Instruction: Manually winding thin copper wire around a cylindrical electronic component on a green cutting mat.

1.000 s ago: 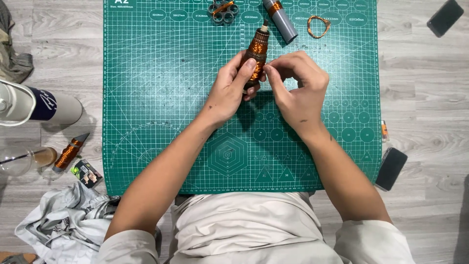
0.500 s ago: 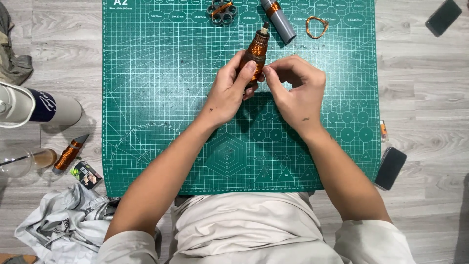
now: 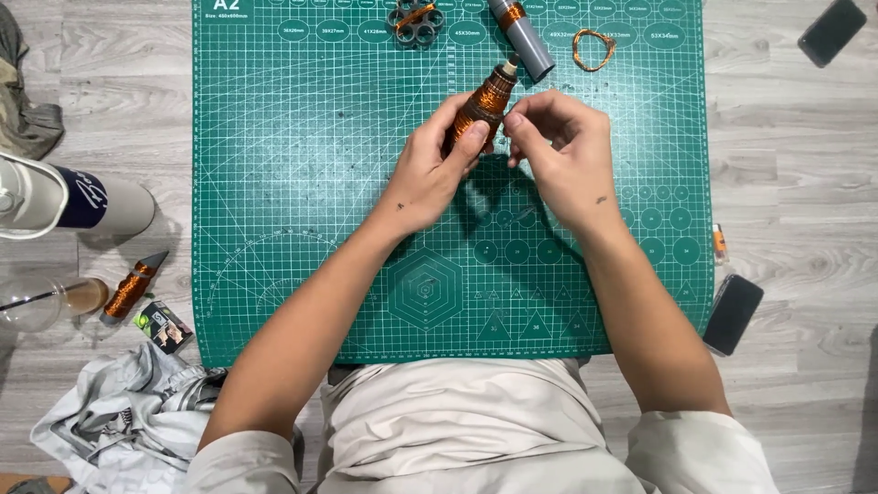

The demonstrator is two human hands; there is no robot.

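My left hand (image 3: pixel 437 165) grips a spool of copper wire (image 3: pixel 486 97) over the green cutting mat (image 3: pixel 302 183), its pale tip pointing up and right. My right hand (image 3: pixel 560 157) is close beside the spool with thumb and fingertips pinched together next to it; whether a thin wire strand sits between them is too fine to tell. Both forearms reach in from the bottom of the view.
At the mat's top edge lie a grey flower-shaped part with copper wire (image 3: pixel 415 20), a grey tube with a copper band (image 3: pixel 521 37) and a loose copper wire loop (image 3: pixel 594 48). Left on the floor: a white tumbler (image 3: pixel 64 197), another copper spool (image 3: pixel 130 287), cloth (image 3: pixel 119 421). Phones (image 3: pixel 732 314), (image 3: pixel 830 31) lie right.
Both hands and the spool stay in nearly the same place; the right fingers have shifted slightly beside the spool.
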